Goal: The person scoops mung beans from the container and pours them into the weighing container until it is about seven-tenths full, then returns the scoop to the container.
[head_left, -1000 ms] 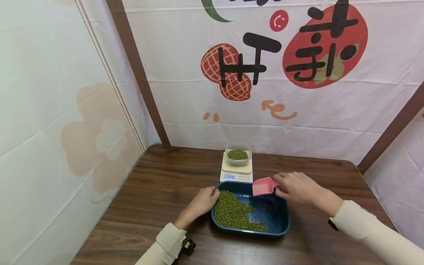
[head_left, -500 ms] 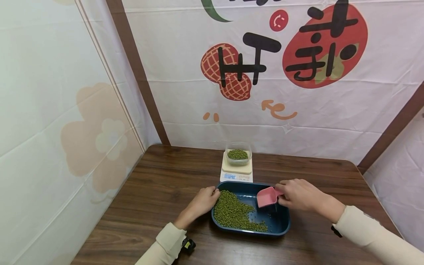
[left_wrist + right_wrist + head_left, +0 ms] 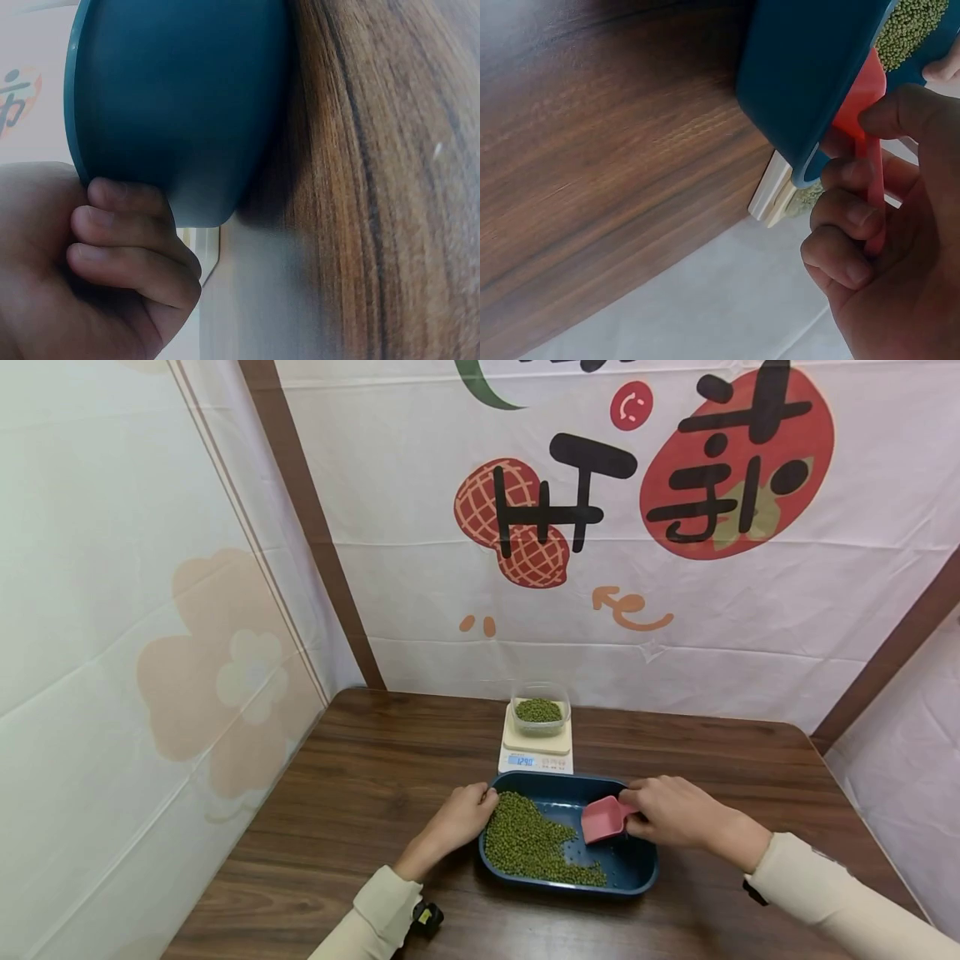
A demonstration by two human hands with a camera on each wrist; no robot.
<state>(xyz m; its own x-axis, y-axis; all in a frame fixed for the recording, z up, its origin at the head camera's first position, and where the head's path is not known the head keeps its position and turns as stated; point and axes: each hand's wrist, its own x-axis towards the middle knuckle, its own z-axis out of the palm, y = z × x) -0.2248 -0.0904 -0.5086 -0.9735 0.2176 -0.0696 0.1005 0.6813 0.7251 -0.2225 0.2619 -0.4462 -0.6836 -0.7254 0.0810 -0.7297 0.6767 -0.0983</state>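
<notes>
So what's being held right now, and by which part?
Right grip: the scoop, by its handle. Left grip: the tray, by its left rim.

Scale display (image 3: pixel 521 761): digits too small for me to read surely. Pink scoop (image 3: pixel 603 820): handle, head view, mostly hidden by right hand (image 3: pixel 678 812).

A brown wood-grain table (image 3: pixel 405 752) with rounded far corners carries a deep blue tray (image 3: pixel 566 787) and, just behind it, a pale digital scale (image 3: pixel 536 744).
</notes>
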